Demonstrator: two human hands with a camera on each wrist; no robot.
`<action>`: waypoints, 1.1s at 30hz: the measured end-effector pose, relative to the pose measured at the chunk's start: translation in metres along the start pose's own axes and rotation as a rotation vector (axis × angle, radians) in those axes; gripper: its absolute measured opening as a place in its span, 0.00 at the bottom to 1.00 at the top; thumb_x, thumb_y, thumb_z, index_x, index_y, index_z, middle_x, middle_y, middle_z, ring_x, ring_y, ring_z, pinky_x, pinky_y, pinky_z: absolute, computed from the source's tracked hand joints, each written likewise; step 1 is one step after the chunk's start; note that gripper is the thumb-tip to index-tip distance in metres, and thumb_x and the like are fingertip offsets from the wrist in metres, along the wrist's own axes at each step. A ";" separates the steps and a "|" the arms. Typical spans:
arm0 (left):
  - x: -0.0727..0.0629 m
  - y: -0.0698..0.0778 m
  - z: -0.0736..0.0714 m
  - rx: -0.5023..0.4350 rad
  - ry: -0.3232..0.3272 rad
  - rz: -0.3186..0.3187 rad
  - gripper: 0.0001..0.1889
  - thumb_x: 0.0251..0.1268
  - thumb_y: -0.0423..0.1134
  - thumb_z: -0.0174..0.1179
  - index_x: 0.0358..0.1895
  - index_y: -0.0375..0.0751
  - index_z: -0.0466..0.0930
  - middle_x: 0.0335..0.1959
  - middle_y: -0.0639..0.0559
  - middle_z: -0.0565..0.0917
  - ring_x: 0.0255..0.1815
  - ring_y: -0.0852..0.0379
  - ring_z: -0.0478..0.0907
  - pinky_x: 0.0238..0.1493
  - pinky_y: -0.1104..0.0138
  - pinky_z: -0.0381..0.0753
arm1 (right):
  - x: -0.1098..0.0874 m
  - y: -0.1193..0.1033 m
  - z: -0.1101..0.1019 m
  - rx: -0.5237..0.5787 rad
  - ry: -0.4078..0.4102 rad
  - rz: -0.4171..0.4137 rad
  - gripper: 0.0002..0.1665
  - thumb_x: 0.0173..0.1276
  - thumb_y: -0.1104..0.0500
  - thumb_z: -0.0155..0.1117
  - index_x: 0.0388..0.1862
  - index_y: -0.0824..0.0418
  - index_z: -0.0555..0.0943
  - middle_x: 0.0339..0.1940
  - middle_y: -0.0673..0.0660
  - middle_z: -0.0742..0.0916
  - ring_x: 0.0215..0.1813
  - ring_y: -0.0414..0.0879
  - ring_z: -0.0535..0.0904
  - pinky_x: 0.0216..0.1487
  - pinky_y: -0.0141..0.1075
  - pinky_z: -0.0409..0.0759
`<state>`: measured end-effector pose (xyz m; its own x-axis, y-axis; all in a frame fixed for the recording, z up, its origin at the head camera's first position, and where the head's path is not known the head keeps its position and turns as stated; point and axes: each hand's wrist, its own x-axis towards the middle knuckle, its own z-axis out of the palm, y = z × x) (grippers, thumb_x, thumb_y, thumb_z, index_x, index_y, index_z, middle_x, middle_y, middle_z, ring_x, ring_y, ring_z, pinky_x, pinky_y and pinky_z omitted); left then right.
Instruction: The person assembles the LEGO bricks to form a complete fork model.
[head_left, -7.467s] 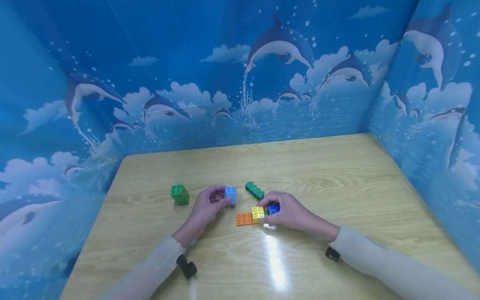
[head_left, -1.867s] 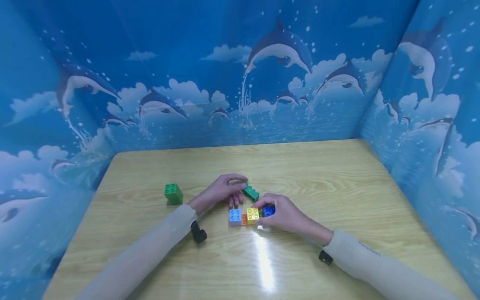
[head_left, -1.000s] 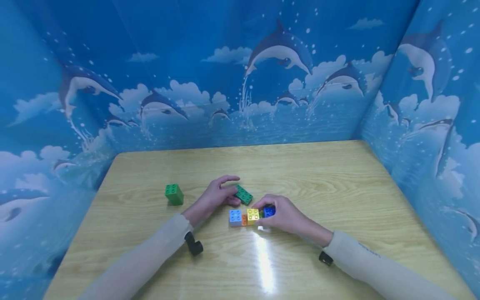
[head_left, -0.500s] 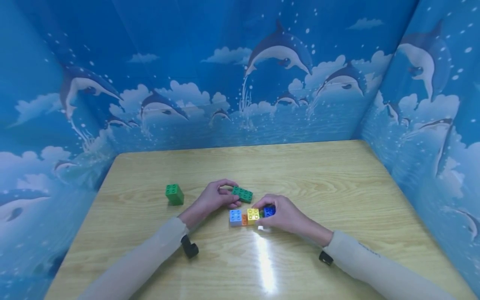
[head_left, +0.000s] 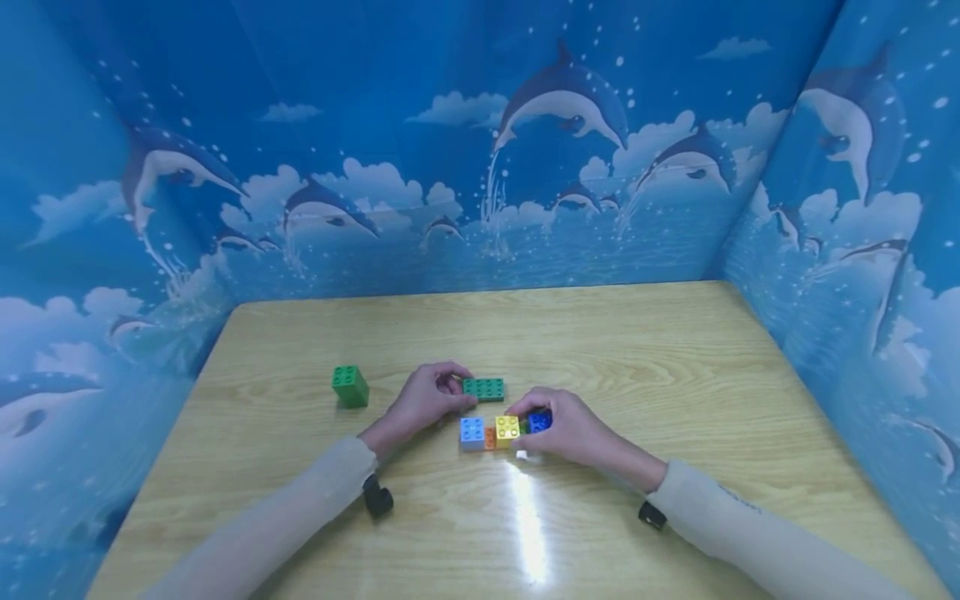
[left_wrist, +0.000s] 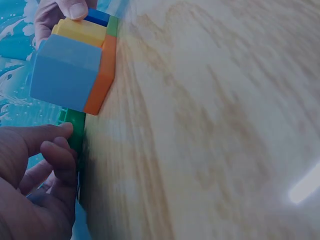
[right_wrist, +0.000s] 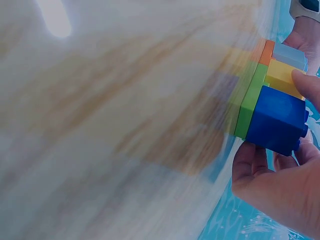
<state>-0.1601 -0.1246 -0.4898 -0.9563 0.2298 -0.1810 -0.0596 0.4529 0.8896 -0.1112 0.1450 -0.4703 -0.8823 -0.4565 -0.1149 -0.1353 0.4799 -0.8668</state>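
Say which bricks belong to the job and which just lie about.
Job (held or stacked):
dark-green rectangular plastic brick
light-blue boxy plastic block
yellow boxy plastic block
cobalt boxy plastic block
orange flat plastic brick
lime flat plastic brick

Seemingly idle:
tall bright-green plastic block, apart

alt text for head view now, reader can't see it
A person's left hand pinches a flat green brick; the right hand grips a multicoloured brick row on a wooden table. A taller green brick stands at left, a dolphin backdrop behind.

The person wears pale beige sleeves (head_left: 277, 529) and black wrist cameras (head_left: 378, 498).
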 end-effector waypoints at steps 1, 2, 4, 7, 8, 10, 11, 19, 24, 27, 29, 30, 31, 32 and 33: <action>0.000 0.000 0.000 0.000 -0.002 -0.009 0.20 0.61 0.32 0.81 0.56 0.42 0.88 0.33 0.49 0.85 0.25 0.57 0.78 0.25 0.70 0.77 | 0.000 0.000 0.000 -0.002 0.000 0.000 0.21 0.63 0.57 0.86 0.54 0.51 0.89 0.52 0.46 0.89 0.58 0.47 0.84 0.63 0.49 0.83; 0.000 0.000 0.000 -0.003 -0.004 -0.015 0.20 0.62 0.32 0.81 0.57 0.41 0.88 0.33 0.49 0.85 0.24 0.57 0.77 0.23 0.70 0.76 | 0.000 0.000 0.000 -0.003 0.001 -0.001 0.21 0.63 0.57 0.86 0.54 0.51 0.89 0.52 0.46 0.89 0.58 0.47 0.84 0.63 0.49 0.83; -0.001 0.000 0.000 -0.012 -0.008 -0.023 0.20 0.62 0.32 0.80 0.57 0.41 0.87 0.33 0.48 0.85 0.21 0.58 0.76 0.20 0.71 0.75 | 0.000 -0.001 0.000 -0.005 0.001 -0.004 0.21 0.63 0.57 0.86 0.54 0.51 0.89 0.52 0.46 0.89 0.58 0.47 0.84 0.63 0.49 0.83; 0.000 -0.001 0.000 -0.019 -0.017 -0.027 0.21 0.63 0.31 0.80 0.58 0.41 0.87 0.33 0.47 0.85 0.20 0.58 0.76 0.19 0.71 0.75 | 0.000 -0.001 0.000 -0.005 0.000 -0.007 0.21 0.63 0.57 0.86 0.54 0.52 0.89 0.52 0.46 0.89 0.58 0.47 0.84 0.63 0.49 0.83; 0.000 -0.001 -0.001 -0.022 -0.021 -0.029 0.21 0.63 0.31 0.80 0.58 0.41 0.86 0.33 0.47 0.85 0.20 0.57 0.76 0.19 0.71 0.75 | 0.000 -0.001 0.000 -0.005 -0.001 -0.008 0.21 0.63 0.57 0.86 0.54 0.52 0.89 0.52 0.46 0.89 0.58 0.47 0.84 0.63 0.49 0.83; 0.000 0.000 -0.001 -0.027 -0.031 -0.030 0.22 0.63 0.30 0.79 0.59 0.41 0.86 0.33 0.47 0.85 0.20 0.57 0.77 0.20 0.70 0.75 | 0.001 0.000 0.000 -0.006 -0.001 -0.008 0.21 0.63 0.57 0.86 0.54 0.51 0.89 0.52 0.46 0.89 0.58 0.47 0.84 0.64 0.50 0.83; 0.000 0.000 -0.002 -0.030 -0.036 -0.034 0.22 0.63 0.30 0.79 0.60 0.40 0.85 0.33 0.47 0.85 0.20 0.57 0.77 0.20 0.70 0.76 | 0.001 0.000 0.000 -0.004 -0.002 -0.006 0.21 0.63 0.57 0.86 0.54 0.51 0.89 0.52 0.46 0.89 0.58 0.47 0.84 0.64 0.50 0.82; -0.004 0.004 -0.006 -0.017 -0.071 -0.029 0.27 0.63 0.29 0.79 0.65 0.38 0.82 0.34 0.46 0.85 0.20 0.56 0.76 0.20 0.69 0.76 | -0.001 -0.001 0.000 -0.024 -0.006 -0.004 0.22 0.63 0.57 0.86 0.55 0.51 0.89 0.52 0.45 0.89 0.58 0.46 0.84 0.65 0.51 0.82; -0.014 0.003 -0.011 0.020 -0.013 0.017 0.19 0.64 0.31 0.78 0.56 0.40 0.85 0.35 0.48 0.85 0.28 0.54 0.80 0.27 0.67 0.80 | -0.002 -0.002 0.001 -0.029 -0.002 -0.014 0.22 0.64 0.58 0.85 0.56 0.52 0.89 0.52 0.46 0.89 0.57 0.46 0.84 0.64 0.51 0.82; -0.022 0.002 -0.014 0.037 0.042 0.031 0.13 0.68 0.36 0.76 0.51 0.42 0.85 0.35 0.50 0.84 0.31 0.53 0.81 0.30 0.67 0.80 | -0.003 -0.001 0.002 -0.042 0.002 -0.026 0.26 0.63 0.58 0.85 0.60 0.54 0.87 0.56 0.48 0.88 0.60 0.48 0.83 0.66 0.52 0.81; -0.029 0.002 -0.016 0.041 0.063 0.033 0.12 0.70 0.40 0.76 0.51 0.44 0.85 0.36 0.51 0.84 0.32 0.52 0.80 0.30 0.66 0.79 | -0.005 0.001 0.002 -0.045 0.006 -0.028 0.31 0.63 0.59 0.86 0.65 0.56 0.85 0.59 0.50 0.88 0.63 0.50 0.82 0.68 0.53 0.80; -0.033 0.002 -0.017 0.040 0.062 0.039 0.12 0.71 0.43 0.75 0.51 0.45 0.85 0.37 0.51 0.84 0.32 0.52 0.80 0.29 0.66 0.79 | -0.006 0.001 0.002 -0.046 0.011 -0.027 0.34 0.63 0.59 0.86 0.67 0.57 0.84 0.60 0.52 0.87 0.64 0.51 0.82 0.68 0.53 0.80; -0.037 0.002 -0.018 0.035 0.053 0.044 0.12 0.72 0.44 0.75 0.51 0.45 0.85 0.38 0.51 0.84 0.32 0.52 0.80 0.29 0.66 0.79 | -0.008 0.002 0.002 -0.041 0.017 -0.024 0.36 0.63 0.58 0.86 0.69 0.59 0.82 0.62 0.53 0.87 0.65 0.52 0.81 0.69 0.53 0.80; -0.040 0.002 -0.018 0.028 0.036 0.050 0.14 0.73 0.46 0.75 0.52 0.45 0.85 0.39 0.51 0.85 0.33 0.51 0.80 0.29 0.66 0.79 | -0.009 0.003 0.001 -0.033 0.022 -0.021 0.38 0.63 0.58 0.86 0.70 0.60 0.81 0.63 0.55 0.86 0.66 0.54 0.81 0.69 0.54 0.80; -0.044 0.002 -0.018 0.019 0.015 0.057 0.15 0.73 0.47 0.75 0.53 0.44 0.85 0.41 0.51 0.85 0.34 0.51 0.80 0.29 0.65 0.80 | -0.010 0.003 0.000 -0.024 0.027 -0.013 0.39 0.63 0.58 0.86 0.71 0.61 0.80 0.64 0.56 0.86 0.67 0.54 0.81 0.69 0.54 0.80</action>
<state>-0.1234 -0.1495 -0.4724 -0.9621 0.2429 -0.1242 0.0003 0.4562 0.8899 -0.1022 0.1509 -0.4721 -0.8921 -0.4428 -0.0900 -0.1576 0.4915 -0.8565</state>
